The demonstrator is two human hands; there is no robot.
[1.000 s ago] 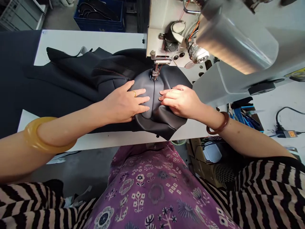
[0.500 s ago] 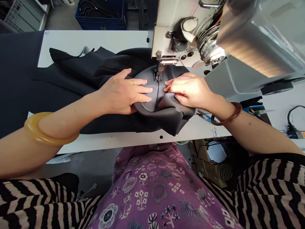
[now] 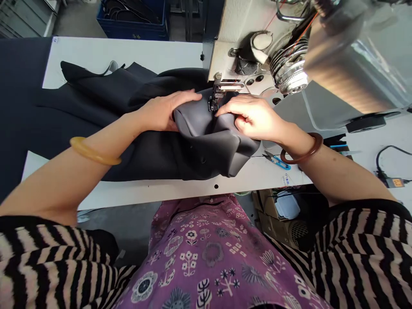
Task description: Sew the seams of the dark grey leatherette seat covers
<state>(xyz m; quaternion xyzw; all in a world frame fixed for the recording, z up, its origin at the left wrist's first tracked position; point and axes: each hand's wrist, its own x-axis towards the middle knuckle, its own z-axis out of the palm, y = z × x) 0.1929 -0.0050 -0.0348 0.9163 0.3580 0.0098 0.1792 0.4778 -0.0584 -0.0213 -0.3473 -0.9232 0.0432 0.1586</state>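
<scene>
1. The left hand (image 3: 162, 112) is half curled, its fingers gripping the left edge of the panel (image 3: 206, 137).
2. The right hand (image 3: 252, 118) arches over the panel, pinching a fold of it close to the presser foot (image 3: 219, 89).
3. The panel lies bunched under that foot of the sewing machine (image 3: 254, 53), over black cloth (image 3: 80, 96) on the table (image 3: 128, 53).
4. Snips (image 3: 276, 160) (blue-handled ones) lie on the table, just beyond the right wrist.

The left hand (image 3: 164, 112) has lifted off the seam — the leather panel (image 3: 206, 139) now bunches.
</scene>
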